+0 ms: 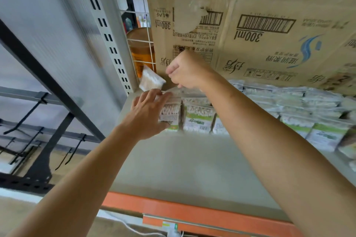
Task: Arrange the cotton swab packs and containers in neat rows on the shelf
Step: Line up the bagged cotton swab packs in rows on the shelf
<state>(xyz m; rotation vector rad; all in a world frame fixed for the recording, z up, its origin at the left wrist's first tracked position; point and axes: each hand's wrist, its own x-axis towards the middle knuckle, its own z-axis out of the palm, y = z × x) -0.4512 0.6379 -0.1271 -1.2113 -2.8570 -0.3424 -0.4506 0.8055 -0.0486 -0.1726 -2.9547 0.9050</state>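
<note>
Leftmost, clear pack point(171, 114) of white swabs under spread left grip point(146, 113); right grip point(185, 72) unclear.

Swab packs point(325, 136) blur toward the right edge; right hand point(187, 71) hides its own fingertips

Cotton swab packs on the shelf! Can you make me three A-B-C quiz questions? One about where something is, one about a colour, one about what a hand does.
1. Where is the tilted loose pack? A) the back left corner of the shelf B) its front right corner C) its front middle
2. What colour is the shelf's front strip? A) blue B) orange C) black
3. What is the left hand doing? A) touching a front-row pack B) waving in the air C) making a fist

1 A: it leans beside the upright post. 2 B: the edge is orange. 3 A: its fingers lie stretched over the pack.
</note>
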